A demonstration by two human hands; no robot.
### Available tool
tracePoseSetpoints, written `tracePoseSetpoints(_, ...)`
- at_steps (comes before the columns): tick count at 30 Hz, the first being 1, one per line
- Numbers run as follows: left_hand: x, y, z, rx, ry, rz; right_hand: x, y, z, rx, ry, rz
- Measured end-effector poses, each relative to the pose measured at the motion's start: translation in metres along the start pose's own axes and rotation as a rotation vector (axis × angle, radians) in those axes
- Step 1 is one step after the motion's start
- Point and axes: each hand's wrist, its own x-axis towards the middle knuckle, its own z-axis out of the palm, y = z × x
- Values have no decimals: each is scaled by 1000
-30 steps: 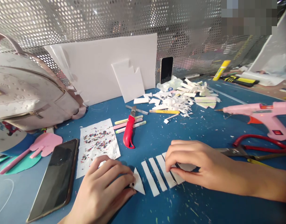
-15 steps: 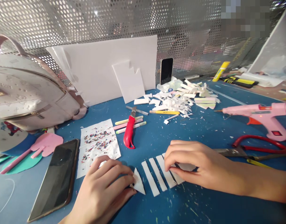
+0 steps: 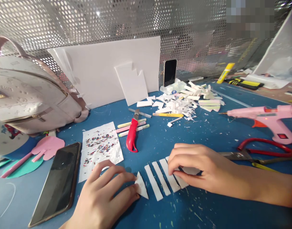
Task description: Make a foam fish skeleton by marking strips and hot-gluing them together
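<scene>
My left hand [image 3: 107, 194] rests palm down at the lower middle. Its thumb and index finger close together at the left edge of a small white triangular foam piece [image 3: 142, 187]; the other fingers are loosely spread. Right of that piece, several narrow white foam strips [image 3: 153, 182] lie side by side, slanting, on the blue table [image 3: 146, 216]. Over the rightmost strips, my right hand [image 3: 196, 165] is bent, its thumb and index fingertips nearly together on a strip. That hand partly covers those strips and another pale piece beneath its palm.
A red-handled knife [image 3: 132, 136] lies beyond the strips, beside several markers [image 3: 141, 128]. White scraps [image 3: 177, 105] are heaped further back. Scissors [image 3: 243, 155] and a pink glue gun [image 3: 267, 116] lie right; a dark phone [image 3: 56, 184], speckled paper [image 3: 100, 148] and a backpack [image 3: 29, 92] are left.
My left hand's fingers have shifted slightly and spread a little, uncovering more of the triangular piece's left side. My right hand and the strips stay where they were.
</scene>
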Motion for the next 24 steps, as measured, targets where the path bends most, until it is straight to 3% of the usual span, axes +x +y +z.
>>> tracePoseSetpoints(24,5,1,-6,2,-26,49,0,0,-2,-11,36,-1)
